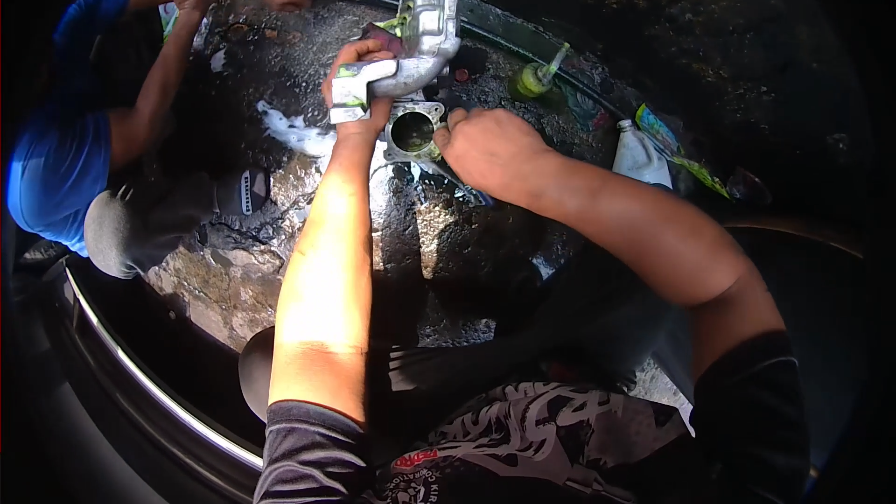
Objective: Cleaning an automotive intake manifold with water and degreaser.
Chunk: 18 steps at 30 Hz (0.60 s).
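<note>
Shirt — black, short-sleeved; front printed in pale grey jagged shapes and lettering, with a small red patch and white print. Left sleeve: dark, creased, ending above the elbow. Right sleeve: black, shadowed. Left hand, right hand — both bare.

This seemed to be an outdoor workshop or washing spot: strong sunlight and sharp shadows fell across rough, wet ground. White foam lay at ten o'clock, a white bottle between two and three, a grey metal machine part at twelve, and another person in blue at nine.
</note>
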Each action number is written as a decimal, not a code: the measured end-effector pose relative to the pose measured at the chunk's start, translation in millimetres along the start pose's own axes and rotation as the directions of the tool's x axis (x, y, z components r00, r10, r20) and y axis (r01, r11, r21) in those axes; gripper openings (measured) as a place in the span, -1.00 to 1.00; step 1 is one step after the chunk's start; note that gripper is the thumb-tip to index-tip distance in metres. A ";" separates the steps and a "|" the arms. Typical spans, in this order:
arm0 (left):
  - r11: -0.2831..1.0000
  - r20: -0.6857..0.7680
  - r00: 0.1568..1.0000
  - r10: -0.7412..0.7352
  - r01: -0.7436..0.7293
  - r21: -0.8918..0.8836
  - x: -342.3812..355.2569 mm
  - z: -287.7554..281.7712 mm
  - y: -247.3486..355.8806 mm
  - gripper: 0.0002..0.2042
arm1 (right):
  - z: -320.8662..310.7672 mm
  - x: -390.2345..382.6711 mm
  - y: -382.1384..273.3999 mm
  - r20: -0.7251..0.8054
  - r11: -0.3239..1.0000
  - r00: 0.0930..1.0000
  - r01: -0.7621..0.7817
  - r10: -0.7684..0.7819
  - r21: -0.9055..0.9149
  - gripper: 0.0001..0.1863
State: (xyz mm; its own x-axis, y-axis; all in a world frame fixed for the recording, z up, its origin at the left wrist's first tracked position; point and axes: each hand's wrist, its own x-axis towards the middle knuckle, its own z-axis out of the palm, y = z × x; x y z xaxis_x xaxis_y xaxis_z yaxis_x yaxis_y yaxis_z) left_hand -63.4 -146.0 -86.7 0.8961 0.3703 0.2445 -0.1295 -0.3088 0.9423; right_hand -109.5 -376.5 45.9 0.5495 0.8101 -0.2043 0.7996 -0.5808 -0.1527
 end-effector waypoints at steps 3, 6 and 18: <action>0.982 0.036 0.988 0.147 -0.150 0.112 -1.9 14.0 7.9 -0.70 | 6.0 9.9 3.4 0.001 0.985 0.994 0.107 -0.108 -0.133 -0.80; 0.938 0.028 0.969 0.245 -0.244 0.247 -3.2 35.6 28.3 -0.66 | 32.2 34.9 15.3 0.014 0.992 0.994 0.111 -0.110 -0.067 -0.79; 0.923 -0.085 0.962 0.259 -0.220 0.316 1.7 21.2 42.7 -0.69 | 26.1 64.3 -5.5 0.110 0.999 0.994 -0.012 0.015 -0.035 -0.78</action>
State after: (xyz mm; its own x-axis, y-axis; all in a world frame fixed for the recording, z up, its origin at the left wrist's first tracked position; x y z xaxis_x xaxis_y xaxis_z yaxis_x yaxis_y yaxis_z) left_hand -58.4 -177.1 -50.9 0.7925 0.3513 0.4986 -0.1828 -0.6430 0.7437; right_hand -84.9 -323.3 8.3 0.5317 0.7874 -0.3121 0.8012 -0.5870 -0.1160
